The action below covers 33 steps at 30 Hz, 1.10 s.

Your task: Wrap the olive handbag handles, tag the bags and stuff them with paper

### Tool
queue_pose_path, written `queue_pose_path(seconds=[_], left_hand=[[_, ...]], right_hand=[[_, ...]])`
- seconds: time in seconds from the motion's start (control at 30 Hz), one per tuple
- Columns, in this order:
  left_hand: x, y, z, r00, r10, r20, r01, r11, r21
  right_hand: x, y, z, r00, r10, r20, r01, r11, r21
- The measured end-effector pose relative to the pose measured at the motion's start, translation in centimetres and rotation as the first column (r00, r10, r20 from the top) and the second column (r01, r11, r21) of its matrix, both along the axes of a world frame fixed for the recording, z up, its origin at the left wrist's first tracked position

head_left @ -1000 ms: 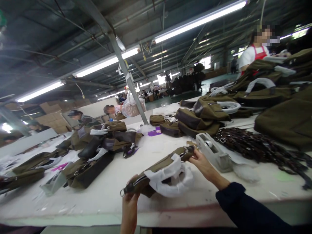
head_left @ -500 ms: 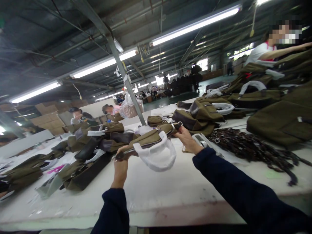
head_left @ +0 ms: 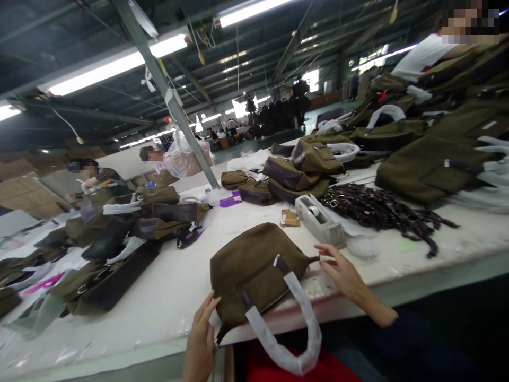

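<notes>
Head camera view: an olive cloth bag (head_left: 250, 260) lies flat at the near edge of a white table (head_left: 178, 286), between two bare hands. It is wide and plain, with a seam across it and dark tabs joining a looped handle (head_left: 312, 323) wrapped in white. The handle hangs past the table edge, over red cloth (head_left: 302, 367).

The left hand (head_left: 201, 334) is partly open, fingertips resting on the bag's left edge, gripping nothing that shows. The right hand (head_left: 344, 276) is loosely open, fingers spread at the dark end piece by the bag's right corner; whether they touch it is unclear.

The bag's underside is hidden, and its lower left corner is partly behind the left hand. The left wrist is cut off by the bottom of the frame, and the right sleeve fades into shadow. A person (head_left: 427, 55) at upper right is cropped and blurred.

Beyond the bag are a brown card (head_left: 290, 218), a grey tape dispenser (head_left: 324, 223) with a roll in it, and a heap of dark straps (head_left: 377, 209). More olive bags are piled at left (head_left: 119, 276) and behind (head_left: 300, 172); their contents cannot be seen. Farther back, a clear plastic sack (head_left: 185, 156) holds something pinkish brown, and cartons (head_left: 24, 193) are stacked at far left, contents unseen.
</notes>
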<state>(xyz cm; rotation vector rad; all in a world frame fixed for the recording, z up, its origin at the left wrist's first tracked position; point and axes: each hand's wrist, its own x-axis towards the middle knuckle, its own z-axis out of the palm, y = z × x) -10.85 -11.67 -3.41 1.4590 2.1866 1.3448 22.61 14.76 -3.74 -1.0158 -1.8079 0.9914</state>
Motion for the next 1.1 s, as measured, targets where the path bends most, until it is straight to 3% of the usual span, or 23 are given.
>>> queue_pose_path(seconds=[0.1, 0.17, 0.27, 0.37, 0.43, 0.5, 0.6, 0.7, 0.8, 0.93, 1.1], left_hand=[[1.6, -0.6, 1.2, 0.994, 0.077, -0.084, -0.071, 0.995, 0.072], [4.0, -0.6, 1.3, 0.988, -0.017, -0.151, 0.028, 0.997, 0.071], [7.7, 0.6, 0.6, 0.944, -0.263, -0.201, 0.249, 0.964, -0.091], [9.0, 2.1, 0.7, 0.9, -0.4, -0.173, 0.348, 0.898, -0.27], [8.8, 3.0, 1.9, 0.891, -0.44, -0.112, 0.389, 0.868, -0.309], [8.3, 3.7, 3.9, 0.905, -0.424, 0.008, 0.412, 0.873, -0.26], [7.8, 5.0, 7.0, 0.929, -0.242, 0.281, 0.271, 0.96, -0.069], [7.6, 7.1, 9.1, 0.855, -0.129, 0.503, 0.049, 0.985, 0.168], [7.7, 9.2, 10.3, 0.754, -0.213, 0.621, -0.015, 0.94, 0.341], [7.9, 10.9, 11.9, 0.675, -0.284, 0.68, -0.051, 0.903, 0.428], [7.4, 11.7, 13.6, 0.679, -0.309, 0.666, -0.087, 0.867, 0.49]], right_hand=[[0.8, -2.3, 1.6, 0.994, -0.005, 0.108, -0.024, 0.962, 0.273], [0.8, -3.7, 2.1, 0.977, 0.085, 0.195, -0.151, 0.924, 0.352], [0.2, -4.8, 1.9, 0.947, 0.19, 0.26, -0.272, 0.903, 0.331], [-0.4, -5.0, 1.5, 0.954, 0.171, 0.247, -0.246, 0.916, 0.317], [-0.4, -4.8, 1.4, 0.961, 0.157, 0.226, -0.222, 0.927, 0.302], [-0.1, -4.9, 1.6, 0.973, 0.133, 0.188, -0.184, 0.939, 0.289], [0.4, -5.7, 2.5, 0.991, 0.07, 0.117, -0.103, 0.945, 0.309], [-0.3, -7.1, 4.1, 0.976, 0.175, 0.129, -0.211, 0.906, 0.366], [-2.7, -8.1, 5.4, 0.89, 0.38, 0.253, -0.454, 0.796, 0.4], [-6.5, -7.6, 4.5, 0.779, 0.439, 0.447, -0.614, 0.68, 0.401], [-8.3, -6.0, 3.0, 0.66, 0.409, 0.63, -0.697, 0.646, 0.31]])
